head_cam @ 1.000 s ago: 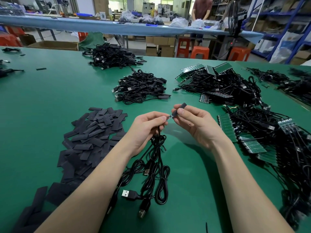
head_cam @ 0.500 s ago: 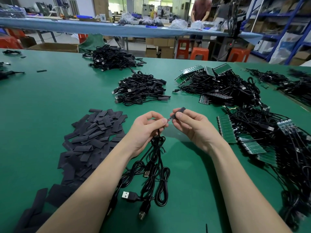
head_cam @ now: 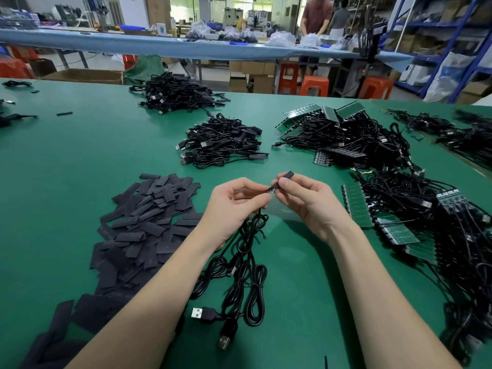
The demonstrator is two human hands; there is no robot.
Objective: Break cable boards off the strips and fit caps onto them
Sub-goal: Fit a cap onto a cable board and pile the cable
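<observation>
My left hand [head_cam: 234,206] pinches the small board end of a black cable [head_cam: 250,265], whose coils and USB plugs hang down onto the green table. My right hand [head_cam: 306,201] pinches a flat black cap [head_cam: 282,179] between thumb and forefinger, its lower end meeting the board tip at the left fingertips. A heap of flat black caps [head_cam: 143,230] lies to the left. Green board strips [head_cam: 356,206] with cables attached lie to the right.
Piles of black cables sit ahead: a finished pile [head_cam: 223,142] in the middle, another [head_cam: 175,94] farther back, and a tangle with strips [head_cam: 343,131] at the right. The green table [head_cam: 80,155] stretches left. A person [head_cam: 316,17] stands at a far bench.
The cap has slid down a little over the board tip as both hands stayed close together. The view shifted slightly.
</observation>
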